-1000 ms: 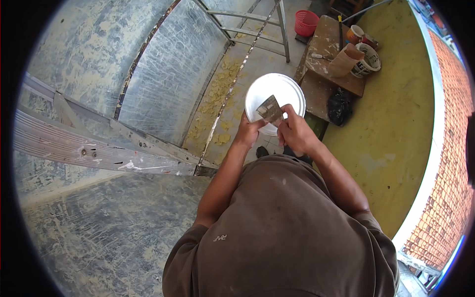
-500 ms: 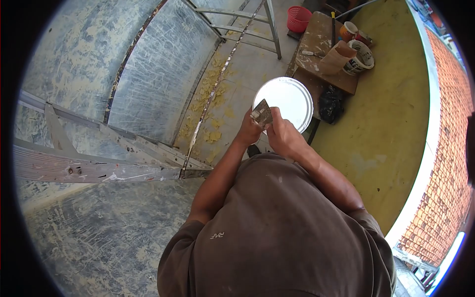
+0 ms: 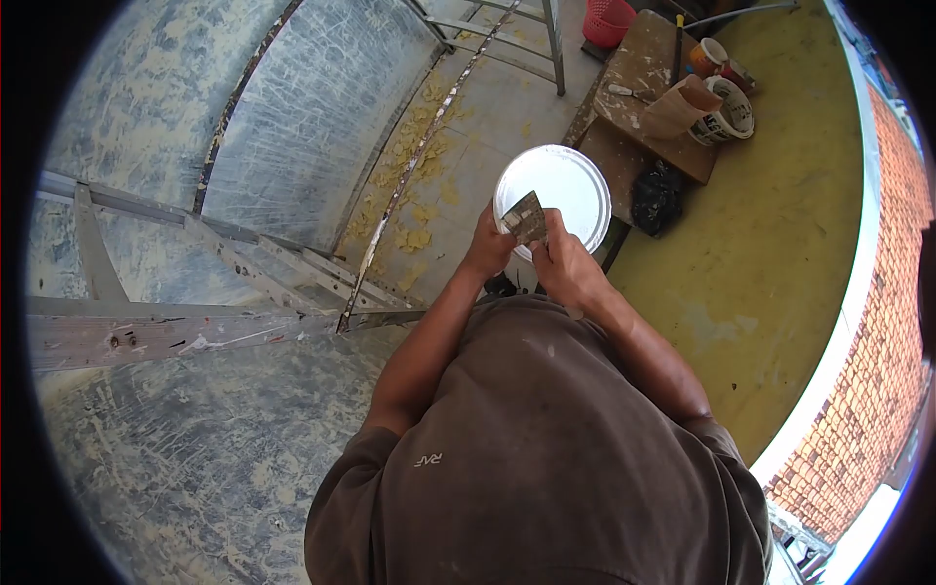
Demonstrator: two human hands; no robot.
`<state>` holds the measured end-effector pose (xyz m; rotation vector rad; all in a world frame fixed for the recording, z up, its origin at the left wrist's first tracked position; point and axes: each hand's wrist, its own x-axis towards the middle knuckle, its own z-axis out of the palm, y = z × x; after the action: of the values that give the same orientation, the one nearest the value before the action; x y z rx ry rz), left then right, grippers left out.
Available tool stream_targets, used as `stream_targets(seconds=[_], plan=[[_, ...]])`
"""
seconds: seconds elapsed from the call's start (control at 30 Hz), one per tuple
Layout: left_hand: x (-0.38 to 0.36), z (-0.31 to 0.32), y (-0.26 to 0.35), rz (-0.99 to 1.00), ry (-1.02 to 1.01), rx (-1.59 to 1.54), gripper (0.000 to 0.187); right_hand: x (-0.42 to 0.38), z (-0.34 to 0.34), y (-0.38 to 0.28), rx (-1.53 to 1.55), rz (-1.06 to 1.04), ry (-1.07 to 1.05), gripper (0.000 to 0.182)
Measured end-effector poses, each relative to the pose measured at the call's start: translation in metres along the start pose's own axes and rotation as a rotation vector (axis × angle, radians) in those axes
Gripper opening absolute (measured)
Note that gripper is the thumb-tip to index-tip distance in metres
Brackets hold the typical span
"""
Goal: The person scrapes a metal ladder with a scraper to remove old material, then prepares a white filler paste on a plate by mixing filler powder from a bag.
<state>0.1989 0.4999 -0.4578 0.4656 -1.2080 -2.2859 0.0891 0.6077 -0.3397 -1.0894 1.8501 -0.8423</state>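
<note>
1. Below, the scraped grey wall (image 3: 292,127) fills the left of the head view, streaked with pale yellow, and flakes of the same yellow lie along the floor at its foot.
2. A weathered wooden plank (image 3: 195,331) crosses from the left edge toward the person's waist, with a metal ladder frame (image 3: 517,34) standing further off at the top.
3. A paint-stained wooden tabletop (image 3: 663,97) sits at the upper right, carrying a brown paper bag (image 3: 678,105) and a printed bucket (image 3: 729,115); a red basket (image 3: 609,19) stands beyond it and a black bag (image 3: 655,198) lies against its near side.
4. The white round lid (image 3: 565,190) is seen on the floor below the hands, just beside the tabletop.
5. The left hand (image 3: 487,249) and right hand (image 3: 565,268) meet in front of the body, above the lid.
6. The small scraper blade (image 3: 526,216) is held up between them, the fingers of both hands clamped on its lower edges, its smeared flat face turned toward the camera.
</note>
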Motion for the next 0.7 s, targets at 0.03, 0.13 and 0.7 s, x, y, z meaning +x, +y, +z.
stream_targets(seconds=[0.03, 0.13, 0.7], plan=[[-0.002, 0.002, 0.001, 0.03, -0.001, 0.018, 0.048, 0.001, 0.002, 0.001, 0.001, -0.002, -0.007, 0.036], [-0.004, 0.004, 0.005, 0.007, 0.084, 0.284, 0.043, 0.006, 0.013, 0.008, -0.015, -0.007, -0.022, 0.034], [-0.03, -0.032, -0.033, -0.093, 0.316, 0.614, 0.025, 0.06, 0.078, 0.038, 0.725, 0.467, 0.184, 0.014]])
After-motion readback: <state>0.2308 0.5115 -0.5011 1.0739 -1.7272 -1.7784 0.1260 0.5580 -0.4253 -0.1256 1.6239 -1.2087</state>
